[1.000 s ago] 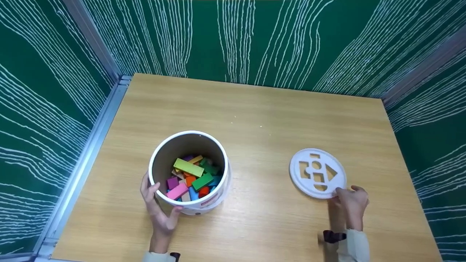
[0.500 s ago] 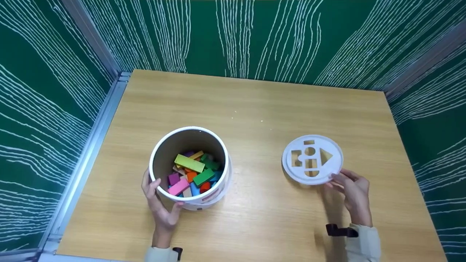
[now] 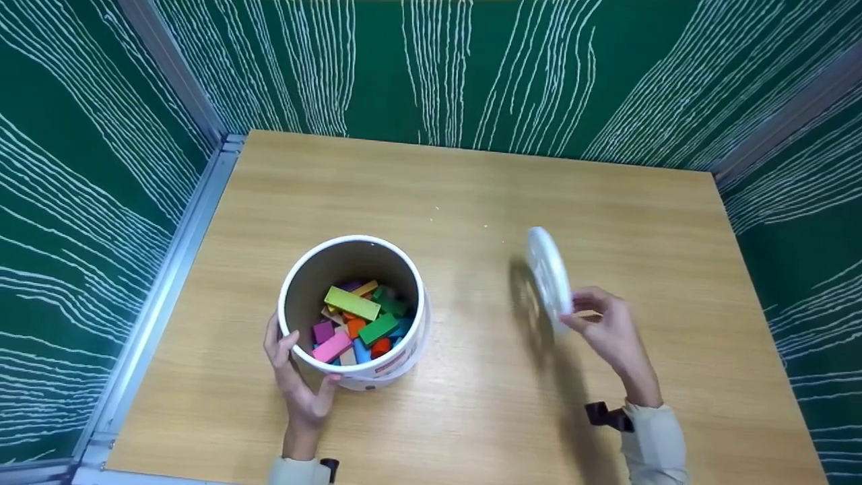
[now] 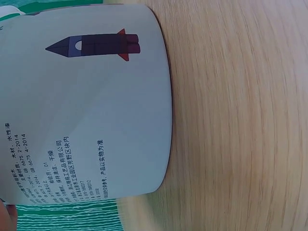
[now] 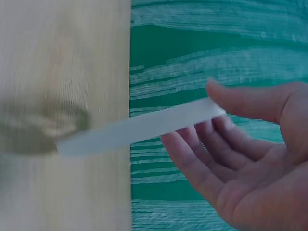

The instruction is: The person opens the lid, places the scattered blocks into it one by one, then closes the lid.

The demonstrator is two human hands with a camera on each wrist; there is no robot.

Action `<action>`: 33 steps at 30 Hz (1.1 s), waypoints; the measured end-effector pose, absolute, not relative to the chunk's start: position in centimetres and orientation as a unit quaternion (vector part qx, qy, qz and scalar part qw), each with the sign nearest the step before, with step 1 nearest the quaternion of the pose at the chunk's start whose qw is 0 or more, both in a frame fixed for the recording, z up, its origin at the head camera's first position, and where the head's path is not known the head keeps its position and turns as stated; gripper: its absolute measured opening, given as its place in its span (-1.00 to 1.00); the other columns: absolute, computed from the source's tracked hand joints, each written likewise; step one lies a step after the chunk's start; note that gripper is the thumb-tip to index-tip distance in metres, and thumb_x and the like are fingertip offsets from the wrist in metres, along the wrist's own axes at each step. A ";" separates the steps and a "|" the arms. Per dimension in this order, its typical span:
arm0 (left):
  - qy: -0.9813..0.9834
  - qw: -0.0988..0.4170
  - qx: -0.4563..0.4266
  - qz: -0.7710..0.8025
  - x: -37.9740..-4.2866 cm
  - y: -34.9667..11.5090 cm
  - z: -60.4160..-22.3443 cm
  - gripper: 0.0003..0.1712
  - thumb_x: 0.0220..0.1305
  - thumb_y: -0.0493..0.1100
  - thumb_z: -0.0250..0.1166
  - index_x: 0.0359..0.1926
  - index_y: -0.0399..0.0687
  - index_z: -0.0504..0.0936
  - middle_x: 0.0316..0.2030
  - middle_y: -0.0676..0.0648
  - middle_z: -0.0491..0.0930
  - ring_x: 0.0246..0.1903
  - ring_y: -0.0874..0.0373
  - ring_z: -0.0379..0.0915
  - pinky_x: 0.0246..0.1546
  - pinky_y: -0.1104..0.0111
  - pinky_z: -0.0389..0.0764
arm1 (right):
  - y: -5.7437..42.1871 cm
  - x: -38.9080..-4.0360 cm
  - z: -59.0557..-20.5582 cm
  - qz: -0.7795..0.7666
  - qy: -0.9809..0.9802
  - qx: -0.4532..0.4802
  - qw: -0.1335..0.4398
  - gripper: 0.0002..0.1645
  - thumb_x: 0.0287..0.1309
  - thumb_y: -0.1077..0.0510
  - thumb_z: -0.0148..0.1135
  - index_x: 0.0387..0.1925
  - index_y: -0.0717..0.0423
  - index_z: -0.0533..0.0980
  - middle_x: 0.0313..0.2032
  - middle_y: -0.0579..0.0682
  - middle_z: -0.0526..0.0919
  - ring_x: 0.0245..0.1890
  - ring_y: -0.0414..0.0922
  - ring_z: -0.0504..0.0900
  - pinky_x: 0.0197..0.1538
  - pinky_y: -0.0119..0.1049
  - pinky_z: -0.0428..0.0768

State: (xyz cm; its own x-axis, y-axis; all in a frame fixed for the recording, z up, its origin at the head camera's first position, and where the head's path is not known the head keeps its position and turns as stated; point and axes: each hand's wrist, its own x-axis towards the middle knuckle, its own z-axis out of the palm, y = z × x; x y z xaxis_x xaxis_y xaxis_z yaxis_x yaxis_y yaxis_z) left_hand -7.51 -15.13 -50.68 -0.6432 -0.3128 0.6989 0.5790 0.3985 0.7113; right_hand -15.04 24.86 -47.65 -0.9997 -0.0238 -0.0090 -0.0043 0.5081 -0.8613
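A white round bucket (image 3: pixel 394 368), full of coloured wooden blocks (image 3: pixel 357 330), stands at centre left in the head view. My left hand (image 3: pixel 300 387) holds its near left side, thumb at the front and fingers by the rim. In the left wrist view its wall (image 4: pixel 110 91) carries a printed rocket and small text. My right hand (image 3: pixel 609 330) pinches the edge of a white lid (image 3: pixel 549 276) with cut-out shapes, raised above the table and turned nearly edge-on. Thumb above and fingers below, the hand grips the lid's edge (image 5: pixel 144 125) in the right wrist view.
The wooden table (image 3: pixel 458 431) is bounded by green walls (image 3: pixel 384 74) with white wavy lines. A metal frame rail (image 3: pixel 182 242) runs along its left edge. A few tiny white specks lie beyond the bucket.
My right hand has lifted the lid off the table, moved it left and tilted it from nearly flat to nearly upright. The left hand stays on the bucket.
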 end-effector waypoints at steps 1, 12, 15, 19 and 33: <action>-0.727 0.412 -0.092 -0.542 -7.5 -15.1 -50.6 -0.23 -0.05 0.22 0.19 -0.02 -0.25 0.19 0.17 -0.46 -0.02 0.16 -0.24 -0.04 0.12 -0.03 0.16 | 24.4 -15.1 -47.6 -0.485 0.874 -0.028 0.011 -0.65 -0.20 0.35 0.32 -0.25 0.28 0.49 -0.31 0.11 0.58 -0.29 -0.10 0.55 -0.27 -0.38 0.58; -0.711 0.418 -0.111 -0.555 -7.6 -15.0 -50.4 -0.24 -0.06 0.19 0.21 -0.04 -0.29 0.19 0.15 -0.49 -0.02 0.13 -0.32 -0.06 0.16 0.08 0.17 | 19.3 -15.0 -44.7 -0.340 0.910 -0.220 -0.091 -0.65 -0.43 0.42 0.43 -0.46 0.13 0.55 -0.44 -0.10 0.59 -0.42 -0.24 0.53 -0.36 -0.31 0.55; -0.710 0.417 -0.111 -0.556 -7.6 -15.0 -50.5 -0.24 -0.06 0.18 0.21 -0.03 -0.28 0.20 0.15 -0.49 -0.02 0.14 -0.31 -0.06 0.16 0.11 0.17 | 18.1 -14.7 -43.6 -0.314 0.908 -0.251 -0.120 -0.65 -0.45 0.45 0.43 -0.48 0.12 0.57 -0.44 -0.10 0.59 -0.43 -0.24 0.53 -0.36 -0.33 0.54; -0.715 0.408 -0.105 -0.558 -7.3 -15.1 -50.5 -0.24 -0.06 0.17 0.22 -0.02 -0.30 0.20 0.16 -0.47 -0.02 0.15 -0.31 -0.05 0.17 0.13 0.17 | 16.7 -14.2 -41.9 -0.302 0.898 -0.288 -0.142 -0.67 -0.39 0.46 0.39 -0.44 0.14 0.58 -0.39 -0.07 0.59 -0.37 -0.18 0.53 -0.30 -0.28 0.55; -0.753 0.362 -0.099 -0.541 -6.0 -15.8 -48.5 -0.18 -0.07 -0.01 0.32 0.09 -0.46 0.20 0.24 -0.44 -0.05 0.23 -0.27 -0.14 0.22 0.18 0.08 | 10.5 -13.6 -37.3 -0.268 0.839 -0.455 -0.132 -0.78 -0.11 0.43 0.19 -0.40 0.12 0.60 -0.34 -0.06 0.59 -0.24 -0.19 0.49 -0.17 -0.42 0.52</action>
